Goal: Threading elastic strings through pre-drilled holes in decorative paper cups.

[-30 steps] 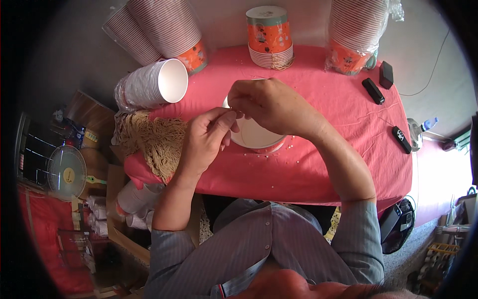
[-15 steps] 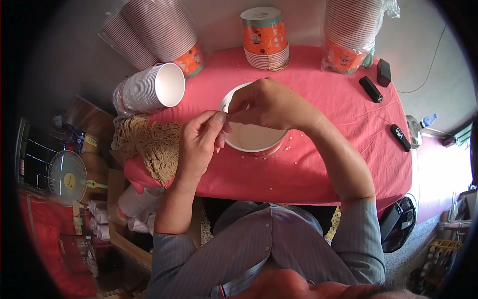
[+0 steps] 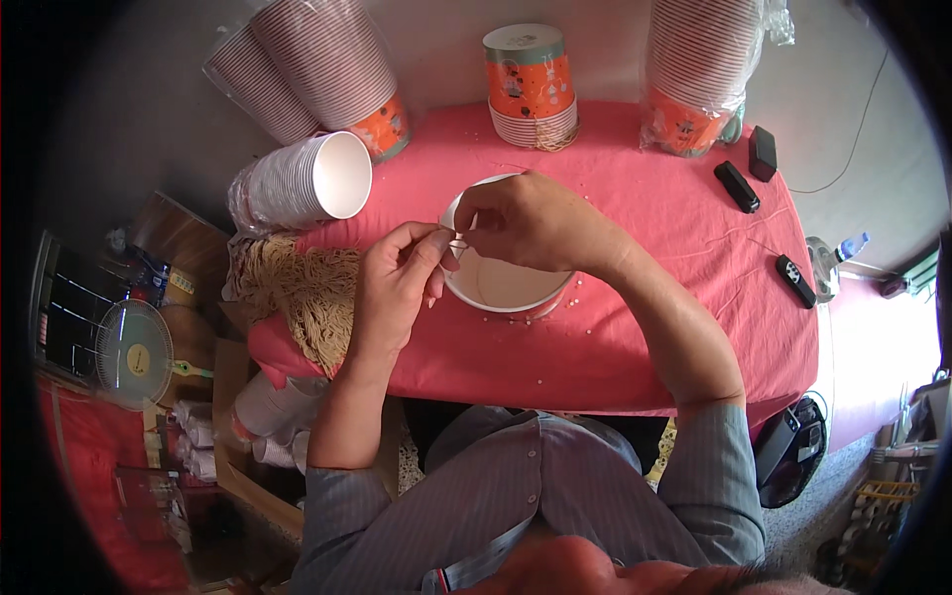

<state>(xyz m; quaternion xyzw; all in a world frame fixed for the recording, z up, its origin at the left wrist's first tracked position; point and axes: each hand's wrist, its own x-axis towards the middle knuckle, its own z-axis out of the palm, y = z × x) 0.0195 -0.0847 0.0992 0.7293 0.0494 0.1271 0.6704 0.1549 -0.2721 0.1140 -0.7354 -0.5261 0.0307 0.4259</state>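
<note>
A white-lined paper bucket (image 3: 516, 286) stands mouth-up on the pink cloth in front of me, with some orange on its outside. At its left rim, my left hand (image 3: 402, 268) is closed, thumb and fingertips pinched together. My right hand (image 3: 535, 220) reaches over the bucket's mouth from the right, its fingers curled in a pinch close to the left fingertips. A thin pale strand shows between the two hands. What each hand grips is mostly hidden by the fingers. To the left of my left hand lies a heap of beige cords (image 3: 307, 288).
Nested stacks of paper buckets stand at the back left (image 3: 322, 59) and back right (image 3: 699, 69). Another stack (image 3: 342, 177) lies on its side. An upturned orange bucket (image 3: 531, 84) is at the back. Black devices (image 3: 736, 186) and small white beads (image 3: 588, 330) dot the table (image 3: 674, 268).
My right hand's fingertips have shifted slightly down and left toward the left hand, and a pale strand now shows between them. The left hand has barely moved.
</note>
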